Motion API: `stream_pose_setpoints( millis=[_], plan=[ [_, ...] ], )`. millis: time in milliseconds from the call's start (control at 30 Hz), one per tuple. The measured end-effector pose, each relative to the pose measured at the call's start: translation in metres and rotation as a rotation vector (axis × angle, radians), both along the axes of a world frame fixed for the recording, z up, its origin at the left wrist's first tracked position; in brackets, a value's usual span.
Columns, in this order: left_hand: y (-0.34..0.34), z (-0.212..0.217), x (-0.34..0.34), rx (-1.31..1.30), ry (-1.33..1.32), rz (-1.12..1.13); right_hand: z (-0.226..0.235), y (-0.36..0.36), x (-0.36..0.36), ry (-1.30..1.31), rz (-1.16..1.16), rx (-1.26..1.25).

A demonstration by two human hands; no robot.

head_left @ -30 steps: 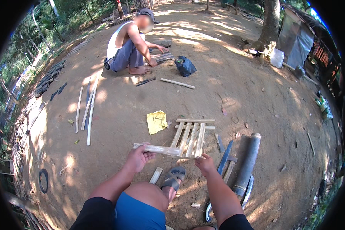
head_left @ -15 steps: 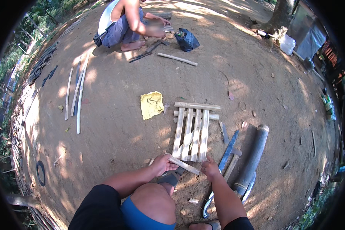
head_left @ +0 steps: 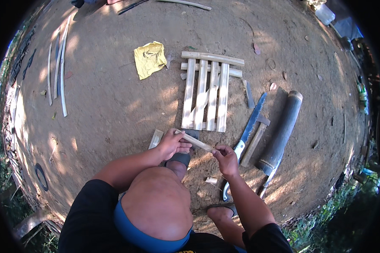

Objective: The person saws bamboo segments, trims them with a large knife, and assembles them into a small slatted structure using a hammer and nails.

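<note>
A short split bamboo strip [head_left: 197,141] is held slantwise across both hands, above my sandalled foot. Its far left end lies in my left hand [head_left: 173,143], thumb on top and fingers beneath. My right hand [head_left: 226,160] pinches the near right end between thumb and fingers. Just beyond, a bamboo frame [head_left: 200,95] lies on the ground: several upright slats with two crosspieces at the far end, and a thin slanting piece showing between the slats. Beside my left hand a pale, flat bamboo piece [head_left: 156,138] rests on the soil.
To the right lie a handsaw [head_left: 251,122], a wooden-handled hammer or hatchet [head_left: 256,141] and a thick bamboo pole [head_left: 283,130]. A crumpled yellow cloth or bag [head_left: 150,60] is at far left of the frame. Long bamboo strips [head_left: 62,67] lie farther left. A wood offcut [head_left: 211,180] sits near my feet.
My view has tilted downward, so the other person is almost out of sight. The bamboo strip, still in both hands, has moved back from the frame's near end toward me.
</note>
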State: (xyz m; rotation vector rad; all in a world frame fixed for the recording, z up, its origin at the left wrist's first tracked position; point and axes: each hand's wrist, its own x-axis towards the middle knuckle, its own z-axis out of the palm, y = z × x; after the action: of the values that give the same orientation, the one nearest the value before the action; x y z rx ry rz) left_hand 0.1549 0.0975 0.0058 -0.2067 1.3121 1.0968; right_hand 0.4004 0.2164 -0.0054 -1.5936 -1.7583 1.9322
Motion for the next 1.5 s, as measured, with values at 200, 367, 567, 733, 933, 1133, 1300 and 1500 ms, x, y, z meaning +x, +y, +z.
stream_pose_setpoints(
  millis=[200,367,567,733,933,1133,1300,1500],
  plan=[
    [0.024,0.004,-0.025,-0.213,0.401,-0.435,0.0,0.051,-0.038,-0.006,-0.295,-0.185],
    [0.027,-0.026,-0.041,-0.195,0.517,-0.56,-0.032,0.075,-0.047,0.016,-0.229,-0.141],
    [0.027,-0.03,-0.044,-0.205,0.73,-0.824,-0.056,0.08,-0.039,-0.293,-0.047,0.069],
    [0.023,-0.04,-0.035,-0.126,0.95,-0.516,-0.061,0.08,-0.043,-0.359,-0.058,0.065],
    [0.027,-0.055,-0.039,-0.072,0.678,-0.484,-0.08,0.073,-0.043,-0.358,-0.178,0.116],
    [0.038,-0.041,-0.065,-0.147,0.716,-0.507,-0.065,0.069,-0.069,-0.255,-0.234,-0.047],
    [0.02,-0.055,-0.069,-0.12,1.014,-0.519,-0.036,0.064,-0.086,-0.39,-0.004,0.151],
    [0.028,-0.018,-0.072,0.069,1.297,-0.82,0.004,0.073,-0.087,-0.465,0.438,0.414]
  ],
)
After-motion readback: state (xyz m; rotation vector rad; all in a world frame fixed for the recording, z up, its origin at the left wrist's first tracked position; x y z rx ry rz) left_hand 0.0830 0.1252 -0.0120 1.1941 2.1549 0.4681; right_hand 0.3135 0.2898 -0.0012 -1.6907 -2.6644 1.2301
